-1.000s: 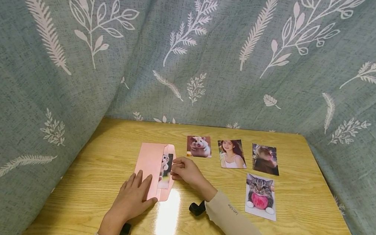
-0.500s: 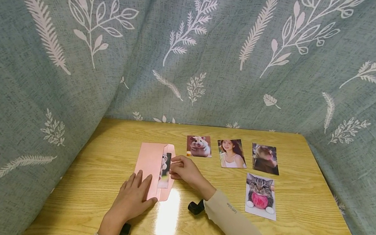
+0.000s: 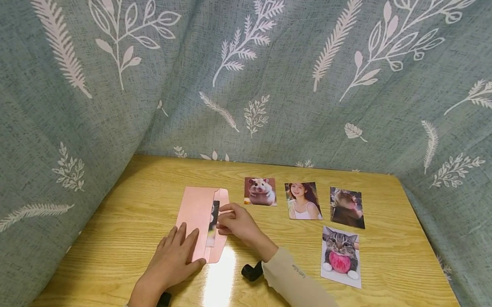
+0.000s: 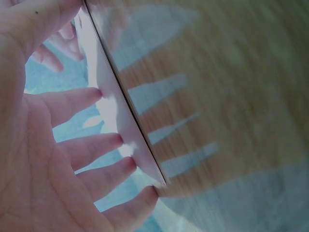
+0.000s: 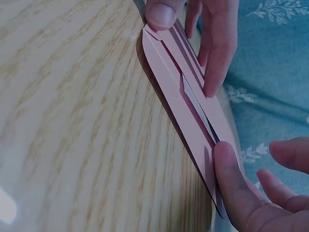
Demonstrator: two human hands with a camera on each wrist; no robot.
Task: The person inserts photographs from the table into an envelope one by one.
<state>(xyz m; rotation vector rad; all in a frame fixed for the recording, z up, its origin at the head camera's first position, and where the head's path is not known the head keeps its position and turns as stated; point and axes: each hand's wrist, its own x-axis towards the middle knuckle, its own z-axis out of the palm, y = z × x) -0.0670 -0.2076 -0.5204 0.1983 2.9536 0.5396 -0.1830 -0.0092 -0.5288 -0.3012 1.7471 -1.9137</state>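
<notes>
A pink envelope (image 3: 193, 202) lies on the table with its flap side toward the right. From its slot shows a narrow strip of a photo card (image 3: 213, 224), most of which is hidden inside. My left hand (image 3: 171, 254) rests spread over the envelope's lower left part, its thumb at the bottom edge. At the card's right edge is my right hand (image 3: 241, 226). In the right wrist view its thumb (image 5: 226, 157) touches the card's end at the slot, while the other fingers stand apart from the thumb, relaxed.
Across the right half of the table (image 3: 282, 293) lie a hamster photo (image 3: 261, 191), a portrait photo (image 3: 303, 201), a dark blurry photo (image 3: 347, 207) and a photo of a cat with a red fruit (image 3: 341, 257). A patterned curtain (image 3: 279, 78) hangs behind.
My right hand has moved slightly left, and the photo card has slid further into the envelope, leaving a narrower strip showing. My left hand has stayed in place.
</notes>
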